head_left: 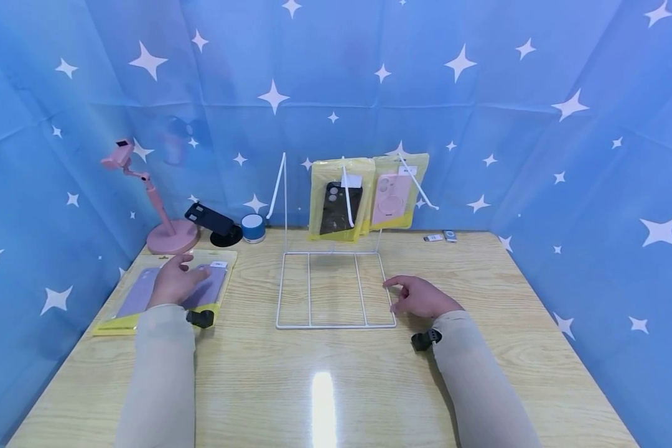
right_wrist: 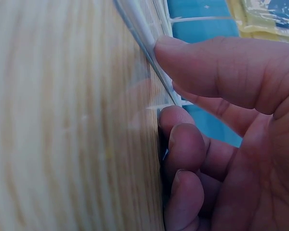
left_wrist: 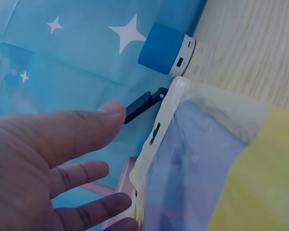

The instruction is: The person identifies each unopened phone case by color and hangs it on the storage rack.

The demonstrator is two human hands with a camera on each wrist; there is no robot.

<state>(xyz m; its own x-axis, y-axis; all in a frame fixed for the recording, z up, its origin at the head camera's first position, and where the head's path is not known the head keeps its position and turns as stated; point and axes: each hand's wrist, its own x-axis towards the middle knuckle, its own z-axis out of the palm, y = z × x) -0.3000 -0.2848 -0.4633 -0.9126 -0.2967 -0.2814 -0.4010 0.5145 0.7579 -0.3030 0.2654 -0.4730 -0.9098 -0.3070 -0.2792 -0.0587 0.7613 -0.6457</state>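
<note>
- Lower left of the frame: the left hand (head_left: 176, 281) hangs over the lavender packets (head_left: 131, 298), thumb and fingers spread wide, holding nothing; whether it touches them, I can't tell!
- Right of centre: the right hand (head_left: 420, 297) holds the side rod of the white wire rack (head_left: 309, 289), fingers curled.
- So, I'd judge, a reach with a steadying hold; lifting a packet would call for the left fingers to close on its edge.
- Up at centre, the black-case packet (head_left: 333, 214) and pink-case packet (head_left: 392, 202) hang on the rack.
- Below, a pale wood-grain table (head_left: 252, 373); behind, a blue star-patterned curtain (head_left: 336, 56).
</note>
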